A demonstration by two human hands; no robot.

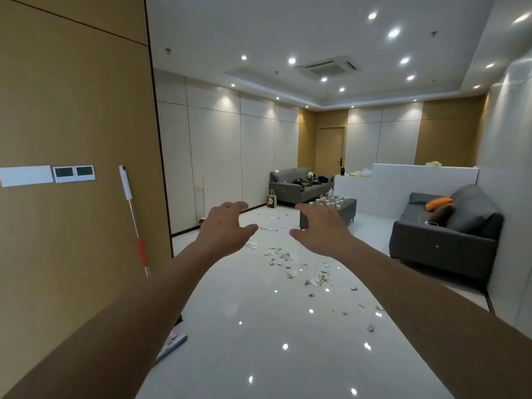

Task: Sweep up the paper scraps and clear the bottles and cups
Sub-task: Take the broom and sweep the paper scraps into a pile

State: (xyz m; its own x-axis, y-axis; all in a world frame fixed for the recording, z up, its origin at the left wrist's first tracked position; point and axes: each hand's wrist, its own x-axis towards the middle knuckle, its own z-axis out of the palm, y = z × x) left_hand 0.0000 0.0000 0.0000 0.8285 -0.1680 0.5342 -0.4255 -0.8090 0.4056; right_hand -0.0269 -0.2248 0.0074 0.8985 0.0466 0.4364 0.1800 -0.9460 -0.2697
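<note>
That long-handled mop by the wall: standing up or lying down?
Standing: the mop leans against the tan wall panel, handle up, head on the floor.

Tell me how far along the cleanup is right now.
Nothing looks done yet. Paper scraps lie strewn across the white floor, and bottles and cups crowd the dark coffee table. Nothing is in hand: the left hand and right hand are both open and empty, held out ahead. The long-handled tool leans untouched against the left wall. Sweeping and clearing both remain.

Recessed ceiling spotlights (393, 33) light the room brightly and evenly. They glare as white dots on the glossy floor (259, 326) — straight edges bow near the frame's borders, and distant detail is soft.
</note>
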